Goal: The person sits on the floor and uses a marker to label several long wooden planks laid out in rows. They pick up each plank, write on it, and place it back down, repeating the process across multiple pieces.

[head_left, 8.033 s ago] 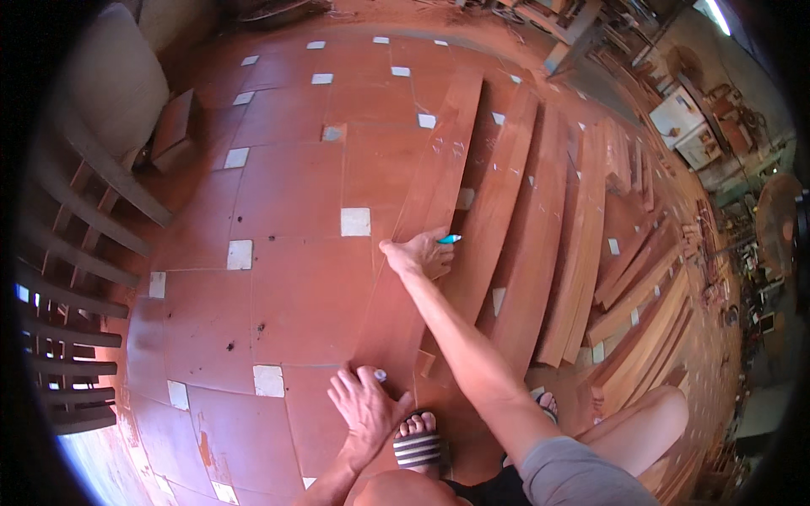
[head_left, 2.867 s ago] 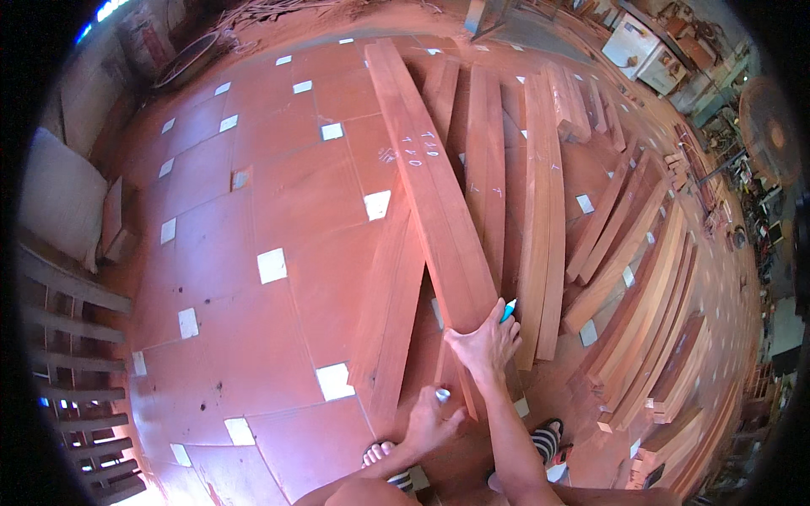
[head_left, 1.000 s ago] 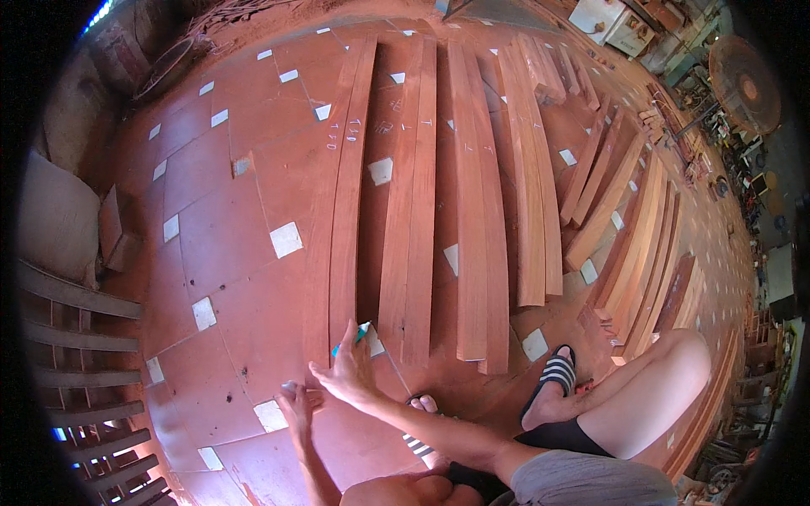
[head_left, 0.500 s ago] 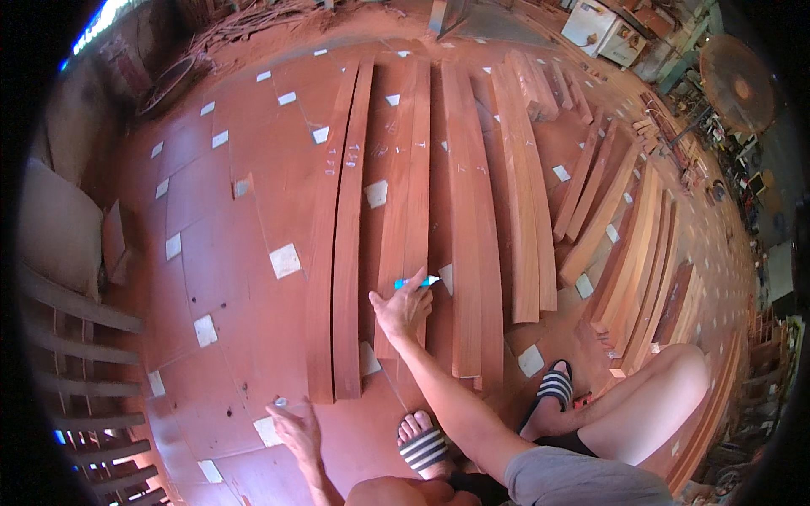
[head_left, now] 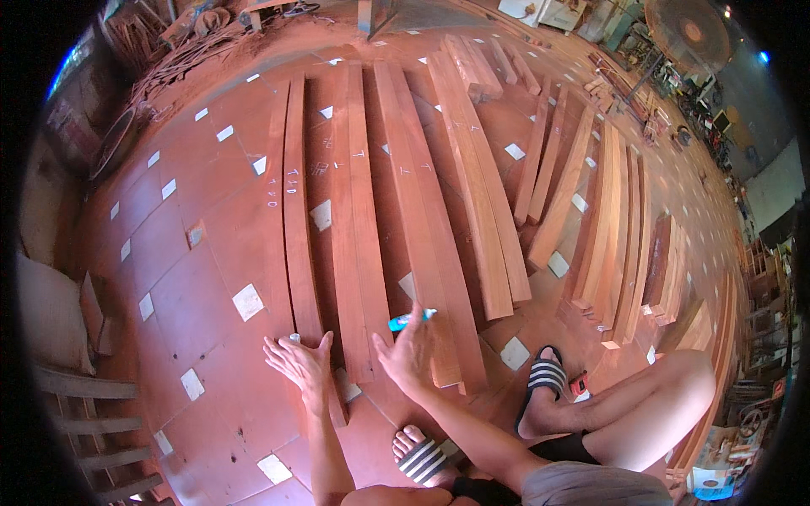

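My right hand (head_left: 407,358) is closed round a light blue marker pen (head_left: 399,324), whose whitish tip points right. It hovers over the near ends of the middle pair of reddish wooden beams (head_left: 359,253). My left hand (head_left: 305,371) has its fingers mostly stretched out, with a small white cap (head_left: 295,337) between them. It is over the near end of the leftmost pair of beams (head_left: 299,253), hiding part of it; whether it touches the wood I cannot tell. White chalk-like marks run across several beams.
More beam pairs (head_left: 472,185) and shorter timbers (head_left: 612,228) lie to the right on the tiled floor (head_left: 211,295). My sandalled feet stand at the near ends, beside a small red object (head_left: 578,384). Slatted wood (head_left: 93,390) stands at left; a large round fan (head_left: 690,32) is far right.
My left hand has moved up and right onto the leftmost beams, its fingers spreading, the white cap moving with it. My right hand still holds the pen, slightly lower. The view has shifted.
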The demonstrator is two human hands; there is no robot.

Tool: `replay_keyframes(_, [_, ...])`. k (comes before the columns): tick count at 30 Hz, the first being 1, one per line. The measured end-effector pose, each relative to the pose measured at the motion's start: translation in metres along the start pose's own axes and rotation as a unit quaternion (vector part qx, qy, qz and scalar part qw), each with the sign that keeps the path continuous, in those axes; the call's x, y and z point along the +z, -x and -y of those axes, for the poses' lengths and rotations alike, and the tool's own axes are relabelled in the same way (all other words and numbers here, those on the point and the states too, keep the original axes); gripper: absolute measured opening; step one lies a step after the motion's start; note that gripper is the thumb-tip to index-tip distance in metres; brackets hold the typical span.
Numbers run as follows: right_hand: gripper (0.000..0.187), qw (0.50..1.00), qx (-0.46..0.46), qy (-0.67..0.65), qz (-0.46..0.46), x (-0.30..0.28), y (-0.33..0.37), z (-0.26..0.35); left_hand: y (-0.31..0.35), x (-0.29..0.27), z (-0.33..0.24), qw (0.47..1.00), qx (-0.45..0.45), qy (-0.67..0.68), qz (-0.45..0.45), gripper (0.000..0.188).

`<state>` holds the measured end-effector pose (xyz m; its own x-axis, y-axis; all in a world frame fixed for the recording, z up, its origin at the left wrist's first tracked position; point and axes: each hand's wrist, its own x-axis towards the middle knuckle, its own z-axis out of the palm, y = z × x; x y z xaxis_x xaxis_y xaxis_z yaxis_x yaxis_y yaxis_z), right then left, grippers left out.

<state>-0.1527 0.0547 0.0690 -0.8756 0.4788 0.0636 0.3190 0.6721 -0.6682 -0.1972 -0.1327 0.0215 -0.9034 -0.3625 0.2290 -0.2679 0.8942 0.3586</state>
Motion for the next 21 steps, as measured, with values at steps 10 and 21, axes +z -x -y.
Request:
replay_keyframes(10, [0.109, 0.991, 0.011, 0.116, -0.072, -0.065, 0.001, -0.084, -0.023, 0.01, -0.026, 0.995, -0.049, -0.072, 0.049, 0.08])
replay_keyframes(21, [0.121, 0.982, 0.102, 0.155, -0.036, -0.063, -0.006, -0.072, -0.019, 0.021, -0.018, 0.998, -0.034, -0.058, 0.011, 0.081])
